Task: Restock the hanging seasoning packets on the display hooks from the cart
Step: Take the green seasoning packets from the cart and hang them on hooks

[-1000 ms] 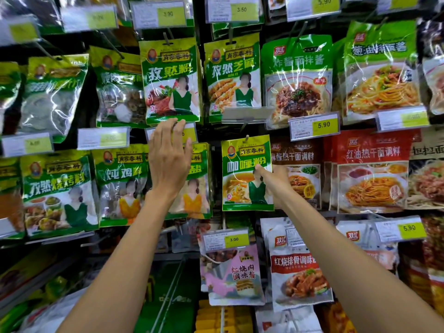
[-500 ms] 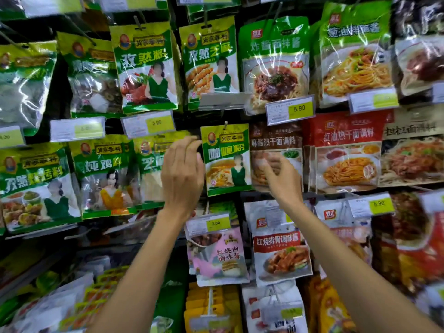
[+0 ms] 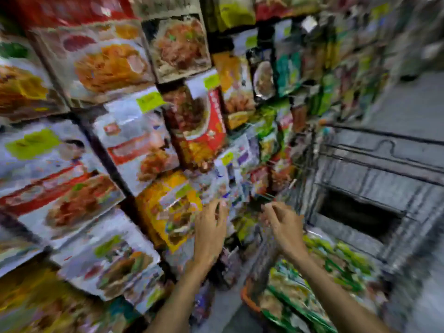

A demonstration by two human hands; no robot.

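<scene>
Now the left hand (image 3: pixel 211 230) and right hand (image 3: pixel 284 227) reach forward side by side, fingers loosely spread, holding nothing.

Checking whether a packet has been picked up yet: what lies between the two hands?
Head view: only blurred hanging packets show between the left hand and right hand; blur hides whether the right grips anything.

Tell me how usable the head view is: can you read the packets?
Head view: heavy motion blur smears the hanging packets and the cart; print is unreadable. The left hand and right hand are sharper, seemingly empty.
</scene>
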